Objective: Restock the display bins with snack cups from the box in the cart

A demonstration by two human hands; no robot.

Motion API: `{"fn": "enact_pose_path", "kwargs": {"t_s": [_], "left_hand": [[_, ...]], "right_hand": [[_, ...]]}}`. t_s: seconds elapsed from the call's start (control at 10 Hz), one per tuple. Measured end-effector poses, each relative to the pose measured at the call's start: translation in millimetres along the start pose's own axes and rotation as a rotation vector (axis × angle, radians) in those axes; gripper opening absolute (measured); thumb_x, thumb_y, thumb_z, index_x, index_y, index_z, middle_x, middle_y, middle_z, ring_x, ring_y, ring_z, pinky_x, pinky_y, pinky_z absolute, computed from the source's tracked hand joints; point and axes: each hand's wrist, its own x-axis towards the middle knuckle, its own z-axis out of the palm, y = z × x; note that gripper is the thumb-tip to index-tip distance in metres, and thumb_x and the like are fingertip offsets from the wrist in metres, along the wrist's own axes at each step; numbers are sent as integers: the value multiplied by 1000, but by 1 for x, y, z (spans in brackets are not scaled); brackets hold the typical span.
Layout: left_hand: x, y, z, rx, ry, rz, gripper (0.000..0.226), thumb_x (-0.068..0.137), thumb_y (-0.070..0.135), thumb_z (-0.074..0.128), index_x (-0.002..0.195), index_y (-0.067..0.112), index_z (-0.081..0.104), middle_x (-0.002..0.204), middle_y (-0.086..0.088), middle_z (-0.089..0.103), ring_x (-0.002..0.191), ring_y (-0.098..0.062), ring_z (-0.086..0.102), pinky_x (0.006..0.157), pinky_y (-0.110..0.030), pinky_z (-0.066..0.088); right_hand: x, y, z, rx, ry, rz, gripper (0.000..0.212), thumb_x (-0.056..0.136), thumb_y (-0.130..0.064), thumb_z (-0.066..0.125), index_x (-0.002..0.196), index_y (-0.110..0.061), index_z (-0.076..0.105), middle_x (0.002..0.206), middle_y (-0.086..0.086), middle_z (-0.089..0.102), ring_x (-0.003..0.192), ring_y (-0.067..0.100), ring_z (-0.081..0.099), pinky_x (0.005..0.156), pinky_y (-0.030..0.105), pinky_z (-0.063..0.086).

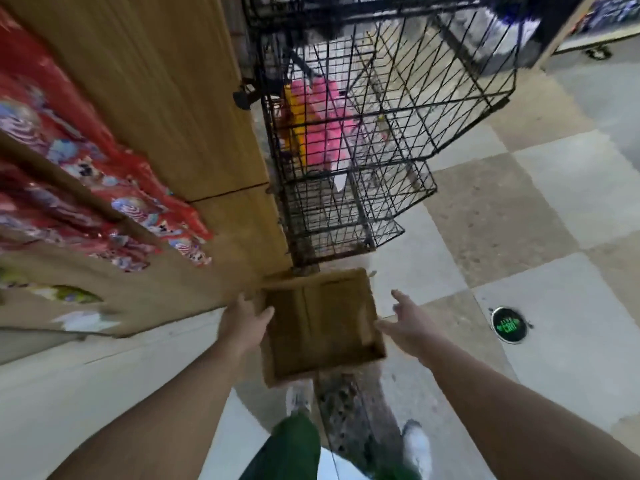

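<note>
An open brown cardboard box (322,327) hangs low over the floor in front of me, and its inside looks bare. My left hand (242,318) grips the box's left wall, thumb over the rim. My right hand (407,323) is beside the box's right wall with fingers straight and spread; contact is unclear. A stack of black wire display bins (363,202) stands just beyond the box. The lower bins look bare, while pink and yellow packs (322,119) fill a higher one. No snack cups or cart are in view.
A wooden display unit (156,98) runs along the left, with red packaged goods (69,174) on its shelves. The floor is pale checkered tile with a round green marker (509,323) at right. My white shoes (417,441) stand below the box.
</note>
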Motion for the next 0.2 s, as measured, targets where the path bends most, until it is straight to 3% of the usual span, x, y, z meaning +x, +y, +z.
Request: {"fn": "enact_pose_path", "kwargs": {"t_s": [0.1, 0.2], "left_hand": [[-34, 16, 3, -2, 86, 57, 59, 92, 43, 55, 139, 9, 40, 141, -13, 47, 126, -34, 47, 101, -37, 41], [-80, 43, 8, -63, 188, 51, 49, 97, 37, 47, 137, 8, 44, 142, -16, 46, 129, -35, 44, 105, -39, 37]], "right_hand": [[-10, -4, -10, -7, -98, -78, 60, 87, -24, 67, 141, -23, 40, 134, 5, 54, 105, 19, 55, 68, 18, 53], [-37, -9, -43, -37, -104, -268, 43, 91, -13, 61, 133, -11, 51, 128, 9, 60, 96, 12, 53, 65, 9, 45]]}}
